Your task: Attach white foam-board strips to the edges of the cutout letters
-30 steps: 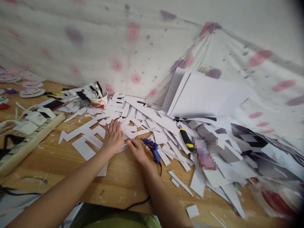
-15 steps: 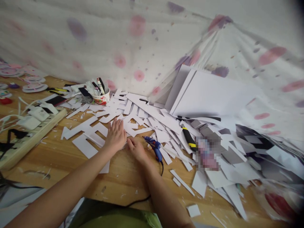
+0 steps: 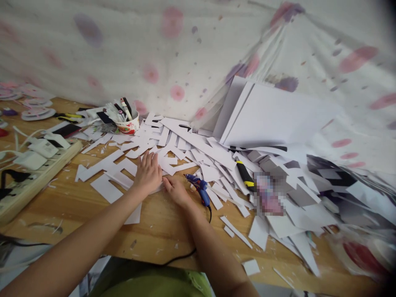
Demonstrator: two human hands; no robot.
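Note:
My left hand (image 3: pixel 147 172) lies palm down on white cut-out board pieces, its fingers stretched forward. Beside it, my right hand (image 3: pixel 177 190) is closed, with the thumb at the edge of a white board piece (image 3: pixel 158 189) that is mostly hidden under the left hand. What the right fingers do beneath is out of sight. A blue glue gun (image 3: pixel 199 185) lies just right of my right hand, its nozzle pointing left and its cord running toward me. Left of the hands are flat white cut-outs (image 3: pixel 105 187) with notched edges.
White scraps (image 3: pixel 216 165) are heaped behind and to the right, with a black-and-yellow cutter (image 3: pixel 245 175) among them. Large white boards (image 3: pixel 272 115) lean on the curtain. A power strip (image 3: pixel 66 156) with chargers sits left; a pen cup (image 3: pixel 128 125) stands at the back.
The whole view has shifted slightly, so the things appear a little farther left and higher. Both hands keep nearly the same place and pose on the white piece.

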